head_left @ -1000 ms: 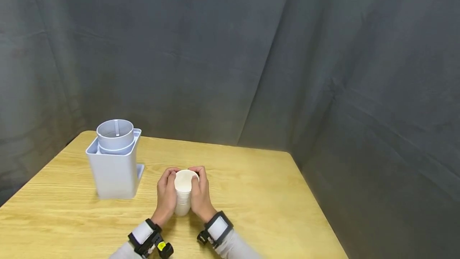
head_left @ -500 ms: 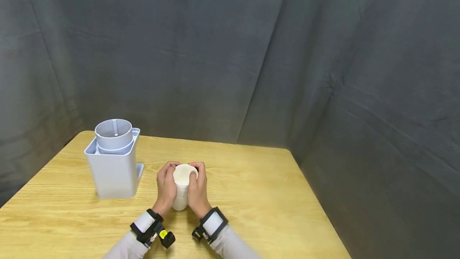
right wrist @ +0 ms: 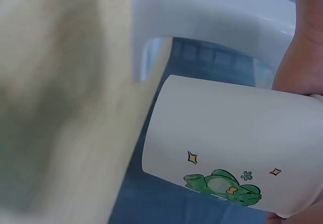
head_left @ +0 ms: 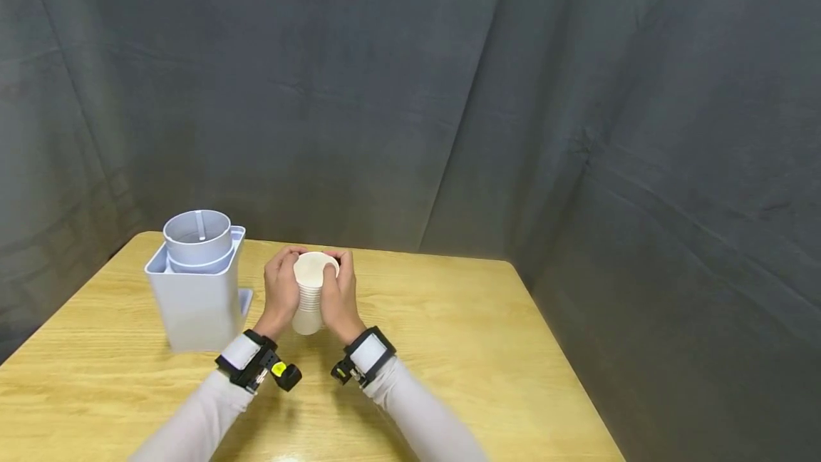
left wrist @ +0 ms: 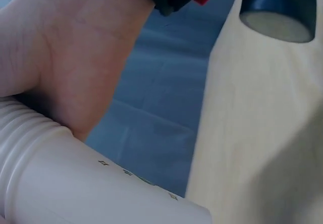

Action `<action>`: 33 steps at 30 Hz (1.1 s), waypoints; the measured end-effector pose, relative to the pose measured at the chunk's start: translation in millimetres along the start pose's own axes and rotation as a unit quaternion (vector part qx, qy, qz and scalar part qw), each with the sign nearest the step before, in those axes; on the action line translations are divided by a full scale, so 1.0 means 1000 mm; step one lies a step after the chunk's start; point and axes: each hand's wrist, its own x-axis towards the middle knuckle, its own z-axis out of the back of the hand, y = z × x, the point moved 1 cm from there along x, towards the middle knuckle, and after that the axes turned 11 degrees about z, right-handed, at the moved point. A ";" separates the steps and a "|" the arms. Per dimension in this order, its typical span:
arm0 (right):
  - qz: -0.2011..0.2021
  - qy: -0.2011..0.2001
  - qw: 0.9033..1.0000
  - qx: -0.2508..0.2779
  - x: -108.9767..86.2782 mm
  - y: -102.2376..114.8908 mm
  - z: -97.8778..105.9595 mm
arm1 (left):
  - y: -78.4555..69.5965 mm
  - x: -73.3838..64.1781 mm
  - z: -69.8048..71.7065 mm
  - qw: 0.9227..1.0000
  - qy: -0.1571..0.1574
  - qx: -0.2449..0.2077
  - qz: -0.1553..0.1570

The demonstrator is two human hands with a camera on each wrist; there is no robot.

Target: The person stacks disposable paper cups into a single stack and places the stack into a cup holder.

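Between my two hands stands a stack of white paper cups (head_left: 308, 309), rims up, nested so that a row of ridges shows below the mouth. My left hand (head_left: 281, 292) grips its left side, and my right hand (head_left: 340, 299) grips its right side with the thumb by the rim. In the right wrist view, the lowest paper cup (right wrist: 227, 133) carries a green cartoon print and small stars; its base looks raised off the table. The left wrist view shows the ridged cup stack (left wrist: 86, 178) under the palm.
Left of my hands stands a pale square container (head_left: 195, 312) with a round cylinder (head_left: 197, 241) in its top and a small ledge at its right foot. The wooden table (head_left: 449, 362) reaches to dark grey curtains (head_left: 321, 91) behind and at the right.
Both hands have moved up and forward, slightly left, carrying the cup stack closer to the pale container. The container itself has stayed put.
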 end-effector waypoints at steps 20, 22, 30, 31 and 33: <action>0.066 0.042 0.997 0.009 0.086 0.053 -0.021 | -0.088 0.044 0.023 0.994 -0.053 -0.043 -0.086; 0.072 0.042 0.996 0.013 0.094 0.058 -0.022 | -0.098 0.048 0.024 0.993 -0.053 -0.042 -0.099; 0.057 0.068 0.995 0.039 0.115 0.070 -0.036 | -0.121 0.065 0.043 0.993 -0.055 -0.016 -0.107; 0.060 0.073 0.995 0.041 0.117 0.071 -0.039 | -0.123 0.067 0.046 0.993 -0.057 -0.016 -0.105; 0.068 0.078 0.994 0.042 0.123 0.076 -0.045 | -0.127 0.071 0.054 0.993 -0.065 -0.017 -0.102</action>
